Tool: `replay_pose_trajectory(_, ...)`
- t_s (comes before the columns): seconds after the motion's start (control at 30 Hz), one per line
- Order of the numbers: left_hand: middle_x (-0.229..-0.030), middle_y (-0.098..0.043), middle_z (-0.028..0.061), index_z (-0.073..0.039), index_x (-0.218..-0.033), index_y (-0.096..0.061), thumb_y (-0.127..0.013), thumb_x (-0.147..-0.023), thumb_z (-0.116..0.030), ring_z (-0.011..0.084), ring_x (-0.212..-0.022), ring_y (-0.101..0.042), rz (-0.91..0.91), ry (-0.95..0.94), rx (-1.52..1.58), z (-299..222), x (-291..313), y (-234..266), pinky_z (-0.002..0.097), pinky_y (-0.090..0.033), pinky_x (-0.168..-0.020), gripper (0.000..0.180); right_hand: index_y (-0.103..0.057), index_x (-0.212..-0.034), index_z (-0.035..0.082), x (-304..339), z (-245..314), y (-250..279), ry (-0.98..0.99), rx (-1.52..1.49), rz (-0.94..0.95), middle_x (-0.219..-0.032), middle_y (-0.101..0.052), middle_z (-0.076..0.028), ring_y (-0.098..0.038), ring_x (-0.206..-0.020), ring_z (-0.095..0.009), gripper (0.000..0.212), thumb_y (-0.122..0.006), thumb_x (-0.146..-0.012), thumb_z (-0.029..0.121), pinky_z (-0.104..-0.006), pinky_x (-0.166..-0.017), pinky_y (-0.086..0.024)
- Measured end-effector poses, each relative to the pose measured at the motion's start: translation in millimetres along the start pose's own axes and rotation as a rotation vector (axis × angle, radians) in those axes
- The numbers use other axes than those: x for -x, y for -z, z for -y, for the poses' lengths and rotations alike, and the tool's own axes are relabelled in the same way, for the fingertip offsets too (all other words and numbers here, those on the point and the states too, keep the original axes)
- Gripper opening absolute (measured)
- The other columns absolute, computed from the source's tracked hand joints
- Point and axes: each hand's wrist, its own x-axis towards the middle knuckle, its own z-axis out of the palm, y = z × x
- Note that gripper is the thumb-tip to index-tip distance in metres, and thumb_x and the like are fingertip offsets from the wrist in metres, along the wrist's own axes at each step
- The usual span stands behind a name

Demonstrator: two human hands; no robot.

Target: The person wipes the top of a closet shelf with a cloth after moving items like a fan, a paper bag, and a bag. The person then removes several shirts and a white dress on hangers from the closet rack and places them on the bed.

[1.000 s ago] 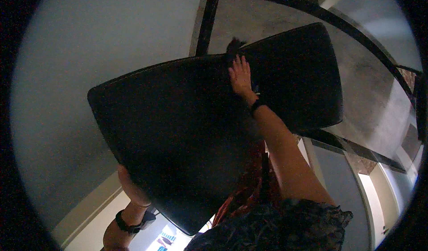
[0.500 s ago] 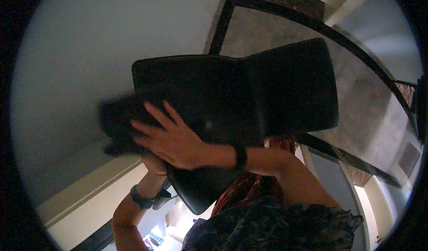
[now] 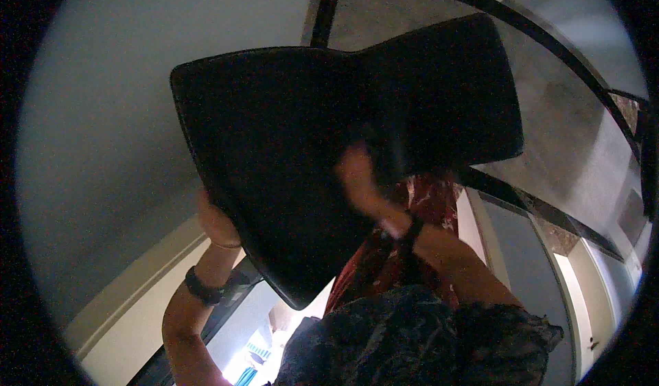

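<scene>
Head view: I see the black two-part panel (image 3: 274,118), grey wall (image 3: 123,84) to its left, red cloth (image 3: 438,201) below. My left hand (image 3: 220,223) holds the panel's lower-left edge; my blurred right hand (image 3: 359,180) is over its middle, and I cannot tell its grip.

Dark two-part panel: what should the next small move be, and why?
Perhaps ease the right hand toward the bend in the dark panel: it is blurred over the middle, left of that bend, while the left hand sits at the panel's left edge.
</scene>
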Motion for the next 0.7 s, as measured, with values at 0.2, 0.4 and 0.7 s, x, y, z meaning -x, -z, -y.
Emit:
replay_pose_trajectory(0.2, -0.097, -0.06, 0.0115, -0.001, -0.108, -0.051, -0.051, -0.084, -0.021, 0.0218, -0.086, -0.056, 0.014, 0.178, 0.341, -32, -9, -19, 0.0318, -0.044, -0.076, 0.031, -0.058, -0.107, 0.022, 95, 128, 77, 0.801, -0.35, 0.073, -0.125, -0.041, -0.012, -0.029, -0.12, -0.039, 0.037, -0.059, -0.069, 0.025, -0.06, -0.098, -0.018)
replay_pose_trajectory(0.4, -0.101, -0.059, 0.0085, 0.0, -0.103, -0.054, -0.046, -0.087, -0.025, 0.0178, -0.09, -0.053, -0.021, 0.037, 0.305, -7, -8, -18, 0.0309, -0.042, -0.079, 0.03, -0.048, -0.118, 0.018, 126, 26, 37, 0.272, 0.041, -0.054, -0.125, -0.042, -0.008, -0.033, -0.12, -0.031, 0.041, -0.053, -0.078, 0.024, -0.0504, -0.099, -0.025)
replay_pose_trajectory(0.7, -0.104, -0.057, 0.0095, -0.002, -0.109, -0.052, -0.065, -0.076, -0.029, 0.021, -0.093, -0.052, -0.023, 0.226, 0.452, -72, -4, -17, 0.0323, -0.04, -0.083, 0.044, -0.048, -0.118, 0.007, 202, -221, 57, -0.606, 0.544, 0.244, -0.122, -0.045, -0.013, -0.042, -0.111, -0.032, 0.041, -0.052, -0.08, 0.021, -0.0413, -0.094, -0.033)
